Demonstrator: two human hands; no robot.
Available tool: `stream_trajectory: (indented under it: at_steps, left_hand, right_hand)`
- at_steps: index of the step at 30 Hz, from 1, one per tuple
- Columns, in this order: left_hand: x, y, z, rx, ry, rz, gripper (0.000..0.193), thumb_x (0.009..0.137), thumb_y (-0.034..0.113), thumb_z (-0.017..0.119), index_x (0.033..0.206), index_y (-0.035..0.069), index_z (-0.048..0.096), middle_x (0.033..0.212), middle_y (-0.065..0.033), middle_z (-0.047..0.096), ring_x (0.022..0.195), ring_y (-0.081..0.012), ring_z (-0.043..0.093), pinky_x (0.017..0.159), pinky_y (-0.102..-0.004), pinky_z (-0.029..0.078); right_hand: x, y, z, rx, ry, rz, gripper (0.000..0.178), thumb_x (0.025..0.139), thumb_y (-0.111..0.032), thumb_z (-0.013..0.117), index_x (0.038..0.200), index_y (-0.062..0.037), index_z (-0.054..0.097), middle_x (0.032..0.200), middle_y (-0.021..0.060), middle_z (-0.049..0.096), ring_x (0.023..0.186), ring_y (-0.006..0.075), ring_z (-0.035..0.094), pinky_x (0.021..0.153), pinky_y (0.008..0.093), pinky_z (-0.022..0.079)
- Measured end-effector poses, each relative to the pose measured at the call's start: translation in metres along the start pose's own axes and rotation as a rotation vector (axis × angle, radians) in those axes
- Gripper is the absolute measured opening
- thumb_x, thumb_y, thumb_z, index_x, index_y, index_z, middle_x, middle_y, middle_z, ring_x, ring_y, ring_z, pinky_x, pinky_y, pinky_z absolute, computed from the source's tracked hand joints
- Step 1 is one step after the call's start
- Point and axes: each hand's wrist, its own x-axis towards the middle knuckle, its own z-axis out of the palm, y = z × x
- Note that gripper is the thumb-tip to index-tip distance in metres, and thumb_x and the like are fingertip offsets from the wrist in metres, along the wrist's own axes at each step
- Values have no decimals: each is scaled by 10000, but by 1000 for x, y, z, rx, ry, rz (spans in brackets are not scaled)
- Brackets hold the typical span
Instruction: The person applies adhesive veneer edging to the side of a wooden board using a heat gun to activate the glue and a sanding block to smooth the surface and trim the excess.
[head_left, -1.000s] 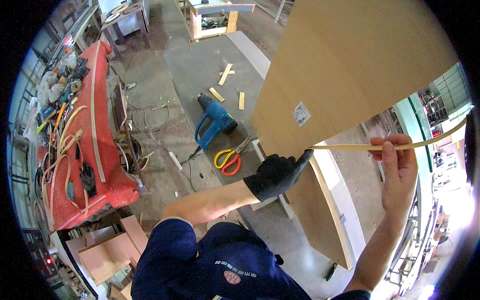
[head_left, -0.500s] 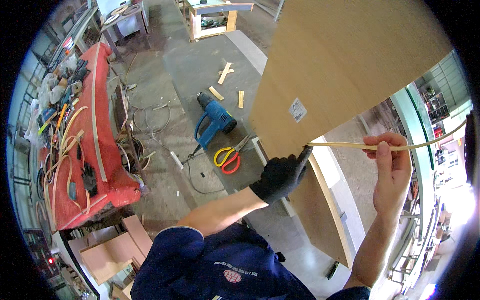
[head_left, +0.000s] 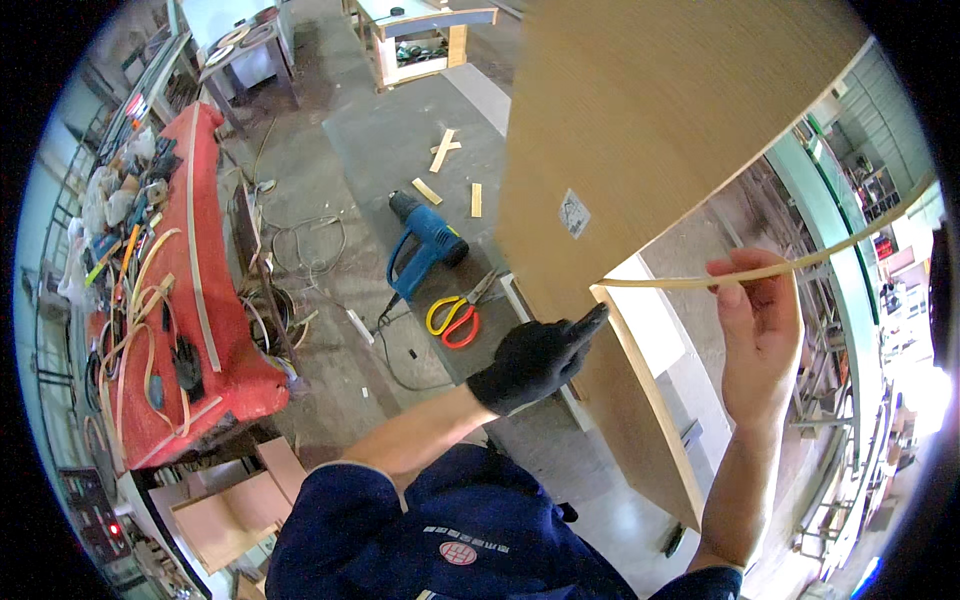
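Note:
A long thin strip of wood-coloured edge banding [head_left: 840,250] runs from the corner of a large wooden panel [head_left: 660,120] out to the right. My bare right hand [head_left: 762,335] pinches it between thumb and fingers, a short way from that corner. Just below the strip's end, my left hand [head_left: 535,362], in a black glove, points its index finger at the corner with the other fingers curled. Nothing shows in it; whether the fingertip touches the panel I cannot tell. Below the corner, a lower wooden board [head_left: 635,410] shows its pale long edge.
On the grey table [head_left: 400,150] lie a blue heat gun [head_left: 428,245], scissors [head_left: 460,315] with yellow and red handles, and several short wood strips [head_left: 476,200]. A red-covered bench [head_left: 215,340] at left carries tools and strip offcuts. Cables [head_left: 315,245] lie on the floor.
My left index finger has come off the strip's end and dropped slightly down and left. My right hand has shifted a little left and up, and the strip's free end bows upward more.

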Motion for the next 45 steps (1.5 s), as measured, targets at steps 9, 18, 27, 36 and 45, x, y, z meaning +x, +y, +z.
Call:
stream_trajectory:
  at_steps: [9, 18, 27, 36, 45]
  left_hand:
    - [-101, -84, 22, -26, -100, -347, 452, 917, 288, 618, 1305, 64, 565, 1031, -180, 674, 849, -345, 667, 723, -430, 537]
    - [-149, -132, 32, -87, -53, -502, 335, 916, 283, 617, 1105, 7, 621, 1014, -247, 653, 970, -418, 618, 823, -466, 505]
    - [-132, -92, 26, -171, -166, -511, 410, 931, 265, 615, 1272, 43, 571, 1006, -200, 658, 972, -376, 627, 821, -427, 507]
    - [-172, -48, 118, 187, -378, -187, 618, 824, 316, 682, 1349, 43, 504, 990, -207, 604, 919, -395, 590, 776, -496, 464]
    - [-73, 19, -47, -171, -78, 23, 511, 888, 171, 643, 1352, 14, 499, 1248, -232, 568, 1084, -418, 543, 946, -478, 446]
  right_hand:
    - [7, -6, 2, -126, 61, -57, 325, 901, -177, 684, 1150, 6, 583, 931, 94, 685, 806, 150, 634, 735, 305, 501]
    - [51, -33, 23, -215, 51, -219, 327, 896, -234, 698, 959, 35, 523, 817, 211, 661, 751, 355, 674, 676, 411, 518]
    - [52, -6, 40, -283, 93, -228, 380, 880, -296, 712, 872, 37, 530, 759, 214, 637, 727, 389, 646, 656, 425, 498]
    - [55, -15, 41, -266, 100, -206, 384, 870, -315, 710, 884, 39, 561, 756, 212, 661, 733, 377, 665, 675, 419, 515]
    - [69, -25, 17, -265, 54, -215, 420, 896, -380, 664, 900, 32, 586, 778, 236, 671, 777, 386, 686, 716, 439, 536]
